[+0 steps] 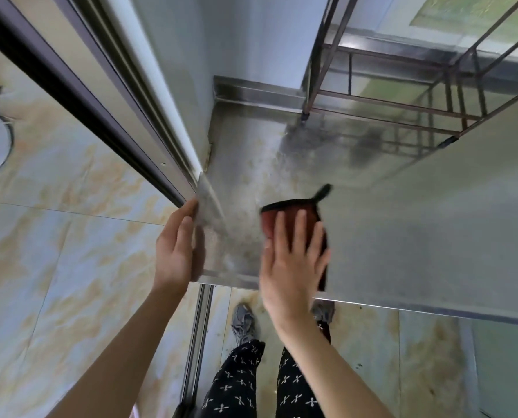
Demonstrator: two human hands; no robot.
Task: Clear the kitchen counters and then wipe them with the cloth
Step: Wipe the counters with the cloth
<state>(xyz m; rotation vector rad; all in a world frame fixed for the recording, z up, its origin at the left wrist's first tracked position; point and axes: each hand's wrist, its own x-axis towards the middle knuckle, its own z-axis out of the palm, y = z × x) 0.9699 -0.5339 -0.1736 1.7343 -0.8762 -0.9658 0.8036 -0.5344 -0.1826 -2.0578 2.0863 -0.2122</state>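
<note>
Head view: nearest, below the counter's front edge, dark patterned trousers (pixel 236 384) and grey trainers (pixel 242 321) stand on the marbled beige floor tiles (pixel 70 267). At the front left corner of the scuffed stainless-steel counter (pixel 402 236), the left hand (pixel 176 245) lies along the side edge with fingers (pixel 188 215) straight, holding nothing, probably to brace the body. Just right of it on the counter, the right hand (pixel 293 257) presses flat, fingers spread and uncurled, on the dark red cloth with black trim (pixel 290 208), so the palm's weight bears on the smeared steel. The counter looks cleared, and wiping seems under way. Farther back on the counter, a brown wire rack (pixel 402 95) stands by the rear wall.
</note>
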